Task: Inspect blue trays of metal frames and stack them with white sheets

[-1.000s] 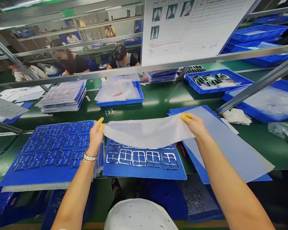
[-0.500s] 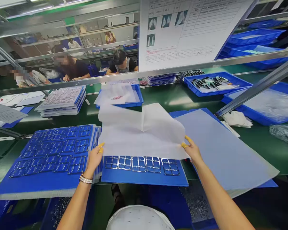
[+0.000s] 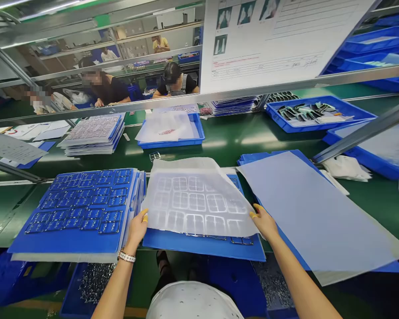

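Both hands on the sheet (image 3: 196,204) here. My left hand (image 3: 138,226) has the near left corner pinched, thumb on top and the other fingers curled underneath. My right hand (image 3: 264,221) is closed the same way on the near right corner. The yellow cots (image 3: 145,217) on my fingertips are right at the edge. The sheet is thin and milky and lies draped over the board (image 3: 202,248) in front of me, covering nearly all of it. You can see the metal frames (image 3: 242,240) ghosting through, and a few poke out bare along the near edge by my right hand. The far edge looks folded over on itself. Just beside my left hand is the stack (image 3: 76,208) of loaded boards, and on the right lie the big sheets (image 3: 312,212), all on the green belt (image 3: 219,137). A bin (image 3: 186,142) sits further back.
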A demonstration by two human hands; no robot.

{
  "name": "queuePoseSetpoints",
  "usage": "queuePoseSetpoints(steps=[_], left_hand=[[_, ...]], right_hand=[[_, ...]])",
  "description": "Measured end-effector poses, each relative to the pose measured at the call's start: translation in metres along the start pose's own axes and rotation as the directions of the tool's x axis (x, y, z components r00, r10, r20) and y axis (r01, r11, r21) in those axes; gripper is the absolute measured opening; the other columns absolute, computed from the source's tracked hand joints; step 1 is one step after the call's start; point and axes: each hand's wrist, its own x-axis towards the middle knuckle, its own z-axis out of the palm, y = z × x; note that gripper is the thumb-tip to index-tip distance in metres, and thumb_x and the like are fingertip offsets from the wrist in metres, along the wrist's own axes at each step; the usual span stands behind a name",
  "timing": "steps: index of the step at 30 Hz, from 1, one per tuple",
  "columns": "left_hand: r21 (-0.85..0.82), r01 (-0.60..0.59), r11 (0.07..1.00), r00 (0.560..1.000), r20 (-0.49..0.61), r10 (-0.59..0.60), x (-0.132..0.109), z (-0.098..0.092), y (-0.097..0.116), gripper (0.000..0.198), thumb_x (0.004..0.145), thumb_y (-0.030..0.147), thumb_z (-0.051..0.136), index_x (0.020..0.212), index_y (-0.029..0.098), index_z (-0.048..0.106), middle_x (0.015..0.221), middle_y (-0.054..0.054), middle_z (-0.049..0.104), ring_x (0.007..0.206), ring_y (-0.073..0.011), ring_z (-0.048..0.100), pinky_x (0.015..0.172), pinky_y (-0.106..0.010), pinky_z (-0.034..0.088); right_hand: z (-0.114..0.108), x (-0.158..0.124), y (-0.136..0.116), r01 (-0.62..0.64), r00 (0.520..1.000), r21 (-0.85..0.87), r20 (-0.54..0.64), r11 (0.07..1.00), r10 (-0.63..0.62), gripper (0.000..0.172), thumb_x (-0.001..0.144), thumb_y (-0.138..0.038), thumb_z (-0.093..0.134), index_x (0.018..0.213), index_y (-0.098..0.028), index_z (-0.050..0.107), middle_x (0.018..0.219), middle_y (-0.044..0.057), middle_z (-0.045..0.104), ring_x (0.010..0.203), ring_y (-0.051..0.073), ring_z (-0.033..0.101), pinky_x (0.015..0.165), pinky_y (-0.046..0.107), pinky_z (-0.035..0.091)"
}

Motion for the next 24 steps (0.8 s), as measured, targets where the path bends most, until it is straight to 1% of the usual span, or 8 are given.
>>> queuePoseSetpoints(steps=[3,6,9,12,16,18,21,24], left_hand=[[-0.017,0.006,1.000,1.000,-0.026,-0.006,-0.013,0.015,-0.007,0.040,0.093,0.013,0.049,0.127,0.012,0.069,0.128,-0.015,0.073,0.118,-0.0251,0.068,0.105,-0.036,0.049],[-0.029,0.012,1.000,0.998,-0.059,-0.014,-0.023,0.029,-0.013,0.041,0.090,0.009,0.049,0.125,0.013,0.071,0.124,-0.014,0.074,0.117,-0.0238,0.068,0.106,-0.036,0.048],[-0.043,0.015,0.999,0.996,-0.087,-0.018,-0.030,0.039,-0.020,0.044,0.089,0.008,0.049,0.127,0.014,0.070,0.120,-0.015,0.074,0.113,-0.0238,0.069,0.104,-0.036,0.049],[-0.064,0.014,0.998,0.995,-0.100,-0.021,-0.037,0.045,-0.026,0.046,0.089,0.010,0.047,0.129,0.012,0.069,0.118,-0.016,0.073,0.107,-0.0239,0.070,0.100,-0.037,0.051],[-0.099,0.004,0.995,0.995,-0.101,-0.015,-0.047,0.054,-0.033,0.052,0.089,0.012,0.042,0.137,0.012,0.063,0.117,-0.015,0.070,0.100,-0.0230,0.070,0.095,-0.037,0.053],[-0.118,-0.013,0.993,0.994,-0.113,-0.001,-0.051,0.058,-0.037,0.054,0.090,0.014,0.041,0.139,0.014,0.061,0.118,-0.015,0.068,0.102,-0.0235,0.069,0.097,-0.039,0.052],[-0.160,-0.051,0.986,0.988,-0.155,0.026,-0.053,0.064,-0.045,0.053,0.091,0.021,0.041,0.140,0.016,0.061,0.117,-0.014,0.067,0.102,-0.0254,0.068,0.098,-0.042,0.052],[-0.191,-0.086,0.978,0.980,-0.194,0.048,-0.053,0.069,-0.054,0.051,0.092,0.027,0.042,0.138,0.016,0.063,0.119,-0.014,0.066,0.106,-0.0276,0.067,0.100,-0.045,0.051]], right_hand=[[0.005,-0.005,0.007,-0.003,1.000,-0.071,0.018,0.998,0.005,0.064,0.094,-0.033,0.045,0.153,-0.007,0.045,0.122,0.021,0.070,0.119,0.037,0.063,0.098,0.044,0.046],[0.013,-0.004,0.017,-0.020,1.000,-0.145,0.018,0.989,0.022,0.067,0.095,-0.039,0.041,0.154,-0.007,0.042,0.126,0.022,0.069,0.118,0.039,0.064,0.097,0.045,0.048],[0.022,-0.001,0.028,-0.028,1.000,-0.151,0.008,0.988,0.030,0.070,0.095,-0.045,0.039,0.153,-0.007,0.043,0.124,0.022,0.070,0.115,0.041,0.066,0.096,0.047,0.049],[0.027,-0.003,0.034,-0.040,0.999,-0.138,0.016,0.990,0.042,0.072,0.093,-0.047,0.038,0.152,-0.006,0.044,0.120,0.022,0.071,0.113,0.043,0.066,0.094,0.049,0.050],[0.027,-0.011,0.031,-0.083,0.996,-0.119,0.014,0.989,0.086,0.073,0.093,-0.048,0.037,0.153,-0.006,0.043,0.118,0.021,0.072,0.115,0.044,0.064,0.095,0.051,0.050],[0.025,-0.016,0.027,-0.106,0.994,-0.118,0.000,0.987,0.107,0.071,0.093,-0.044,0.037,0.153,-0.006,0.042,0.121,0.021,0.070,0.117,0.044,0.063,0.096,0.050,0.050],[0.021,-0.024,0.022,-0.132,0.991,-0.109,-0.017,0.985,0.131,0.068,0.095,-0.039,0.035,0.154,-0.007,0.040,0.125,0.020,0.068,0.120,0.041,0.063,0.099,0.048,0.049],[0.020,-0.032,0.023,-0.163,0.987,-0.097,-0.025,0.982,0.161,0.066,0.095,-0.039,0.036,0.154,-0.009,0.040,0.124,0.019,0.069,0.119,0.039,0.064,0.098,0.047,0.050]])
